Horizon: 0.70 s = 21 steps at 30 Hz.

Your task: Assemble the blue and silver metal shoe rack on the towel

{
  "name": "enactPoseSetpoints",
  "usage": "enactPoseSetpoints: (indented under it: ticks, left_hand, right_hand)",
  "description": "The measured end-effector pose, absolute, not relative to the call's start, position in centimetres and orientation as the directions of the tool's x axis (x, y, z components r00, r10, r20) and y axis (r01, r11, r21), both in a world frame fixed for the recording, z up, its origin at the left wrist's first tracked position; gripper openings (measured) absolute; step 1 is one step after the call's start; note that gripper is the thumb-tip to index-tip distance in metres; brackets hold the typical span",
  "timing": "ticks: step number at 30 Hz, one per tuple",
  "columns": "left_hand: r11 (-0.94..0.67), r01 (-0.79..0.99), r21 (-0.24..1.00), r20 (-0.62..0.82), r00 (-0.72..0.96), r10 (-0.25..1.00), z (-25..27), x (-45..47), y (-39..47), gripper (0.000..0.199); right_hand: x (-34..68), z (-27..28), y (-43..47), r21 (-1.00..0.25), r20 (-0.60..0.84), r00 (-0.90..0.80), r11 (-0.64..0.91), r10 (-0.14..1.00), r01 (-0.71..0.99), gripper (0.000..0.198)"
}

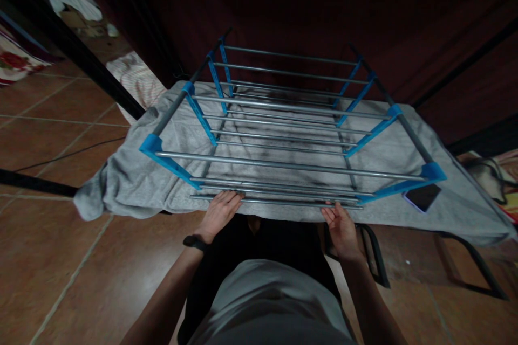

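A rack of grey metal rods and tubes point(289, 165) joined by blue plastic brackets point(174, 168) stands on a grey cloth point(133, 178). Along its near side, close to the cloth's front edge, lies a thin metal rod point(279, 203). My left hand point(220, 213), with a black band on the wrist, has its fingers closed over the rod near its left end. Near the other end, my right hand point(340, 226) holds the same rod between thumb and fingers, palm partly turned up. The undersides of my left fingers are hidden.
A phone point(422, 196) lies on the cloth beside the rack's right front bracket. Behind hangs a dark red curtain point(291, 5). Black metal frame bars point(89, 59) stand at the left, above a tiled floor point(52, 259) with a thin cable point(68, 155).
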<state>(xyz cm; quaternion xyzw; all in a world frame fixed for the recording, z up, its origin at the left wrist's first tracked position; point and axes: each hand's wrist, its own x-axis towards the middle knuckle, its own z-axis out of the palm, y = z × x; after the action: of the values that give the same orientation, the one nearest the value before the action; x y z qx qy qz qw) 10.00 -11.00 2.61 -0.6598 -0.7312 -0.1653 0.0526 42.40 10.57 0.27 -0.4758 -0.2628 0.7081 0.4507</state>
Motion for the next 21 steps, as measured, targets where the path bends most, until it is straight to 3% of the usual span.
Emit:
enactPoseSetpoints:
  ticks: [21]
  left_hand:
    - [0.058, 0.989, 0.139, 0.302, -0.098, 0.948, 3.03, 10.1, -10.89, 0.026]
  right_hand:
    - [42.47, 0.64, 10.47, -0.782, -0.446, -0.17, -0.475, 0.879, -0.403, 0.018]
